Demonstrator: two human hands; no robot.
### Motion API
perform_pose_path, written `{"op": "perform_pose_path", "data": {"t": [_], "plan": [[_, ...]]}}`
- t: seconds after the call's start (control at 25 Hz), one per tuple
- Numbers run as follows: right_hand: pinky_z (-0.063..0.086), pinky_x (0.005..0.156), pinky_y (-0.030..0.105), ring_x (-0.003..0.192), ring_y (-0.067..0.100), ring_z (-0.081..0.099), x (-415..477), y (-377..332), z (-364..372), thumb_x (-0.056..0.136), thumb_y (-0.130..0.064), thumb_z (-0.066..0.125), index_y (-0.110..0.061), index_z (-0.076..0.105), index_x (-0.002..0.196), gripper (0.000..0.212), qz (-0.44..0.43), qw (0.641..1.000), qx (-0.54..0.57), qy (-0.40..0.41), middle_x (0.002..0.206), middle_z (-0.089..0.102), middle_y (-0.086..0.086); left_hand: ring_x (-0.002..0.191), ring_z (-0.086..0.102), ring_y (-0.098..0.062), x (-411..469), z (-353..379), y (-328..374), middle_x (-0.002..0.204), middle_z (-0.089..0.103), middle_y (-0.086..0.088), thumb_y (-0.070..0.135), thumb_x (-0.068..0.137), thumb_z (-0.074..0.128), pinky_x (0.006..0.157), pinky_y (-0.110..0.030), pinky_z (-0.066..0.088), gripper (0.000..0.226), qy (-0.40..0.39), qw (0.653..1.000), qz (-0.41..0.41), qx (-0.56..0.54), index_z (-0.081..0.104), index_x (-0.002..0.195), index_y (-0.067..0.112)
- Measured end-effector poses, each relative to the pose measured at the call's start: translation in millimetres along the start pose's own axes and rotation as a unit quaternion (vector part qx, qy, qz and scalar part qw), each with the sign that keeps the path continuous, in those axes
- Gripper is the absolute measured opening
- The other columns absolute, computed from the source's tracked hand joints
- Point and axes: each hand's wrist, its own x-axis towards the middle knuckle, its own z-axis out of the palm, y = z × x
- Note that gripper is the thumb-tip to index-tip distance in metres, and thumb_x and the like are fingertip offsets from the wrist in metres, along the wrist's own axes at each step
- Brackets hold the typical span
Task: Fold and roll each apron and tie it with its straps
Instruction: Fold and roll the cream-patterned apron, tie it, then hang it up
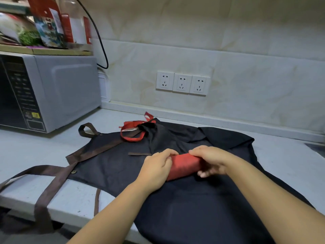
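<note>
A red apron (182,165) is rolled into a short tight bundle lying on top of a dark navy apron (112,166). My left hand (156,169) grips the roll's left end and my right hand (209,160) wraps over its right end. The red straps (131,131) trail away from the roll in loose loops toward the wall, partly covered by dark cloth. The navy apron is spread flat across the counter, its lower part hanging over the front edge. Its brown straps (45,187) run off to the left and droop over the counter edge.
A grey microwave (47,92) stands at the left on the white counter (26,148), with boxes and bags stacked on a board above it. Three wall sockets (182,83) sit behind. A black cable (102,48) hangs beside the microwave. A hob corner (316,148) shows at the right.
</note>
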Motion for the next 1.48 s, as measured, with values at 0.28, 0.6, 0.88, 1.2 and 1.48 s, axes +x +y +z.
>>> {"op": "perform_pose_path", "data": {"t": [0.28, 0.6, 0.88, 1.2, 1.48], "plan": [[0.047, 0.059, 0.028, 0.065, 0.023, 0.059, 17, 9, 10, 0.093, -0.047, 0.031, -0.015, 0.053, 0.09, 0.039, -0.03, 0.949, -0.27, 0.159, 0.092, 0.062, 0.008, 0.103, 0.046, -0.004, -2, 2, 5, 0.102, 0.05, 0.018, 0.069, 0.082, 0.052, 0.09, -0.022, 0.04, 0.049, 0.011, 0.998, 0.028, 0.059, 0.062, 0.116, 0.035], [0.039, 0.068, 0.03, 0.084, 0.015, 0.056, 38, 19, 34, 0.097, -0.04, 0.046, -0.02, 0.055, 0.078, 0.029, -0.253, 0.933, -0.119, 0.226, 0.086, 0.06, -0.005, 0.097, 0.055, -0.006, 13, 0, 7, 0.095, 0.062, 0.015, 0.054, 0.089, 0.057, 0.085, -0.024, 0.044, 0.02, 0.083, 0.992, -0.082, -0.045, 0.065, 0.094, 0.036], [0.036, 0.06, 0.033, 0.072, 0.018, 0.05, 48, 6, 33, 0.092, -0.039, 0.033, -0.019, 0.044, 0.066, 0.035, -0.119, 0.94, -0.242, 0.208, 0.072, 0.053, -0.002, 0.09, 0.052, -0.002, 7, 3, 9, 0.095, 0.055, 0.018, 0.064, 0.082, 0.049, 0.078, -0.023, 0.044, 0.029, 0.127, 0.99, -0.013, 0.066, 0.053, 0.098, 0.04], [0.043, 0.094, 0.034, 0.114, 0.02, 0.047, 38, -9, 35, 0.094, -0.015, 0.046, -0.02, 0.06, 0.121, 0.032, -0.257, 0.896, -0.312, 0.185, 0.118, 0.056, 0.001, 0.079, 0.056, -0.004, 6, 0, 18, 0.079, 0.061, 0.015, 0.054, 0.088, 0.049, 0.071, -0.03, 0.048, 0.024, 0.113, 0.991, -0.065, 0.032, 0.055, 0.078, 0.032], [0.026, 0.056, 0.03, 0.059, 0.014, 0.03, 33, -43, 30, 0.088, -0.01, 0.055, -0.016, 0.041, 0.06, 0.032, -0.257, 0.925, -0.281, -0.004, 0.059, 0.034, 0.0, 0.088, 0.055, -0.012, 3, -4, 15, 0.09, 0.053, 0.007, 0.052, 0.098, 0.031, 0.076, -0.035, 0.046, 0.027, 0.054, 0.987, -0.068, 0.132, 0.051, 0.093, 0.034]]}}
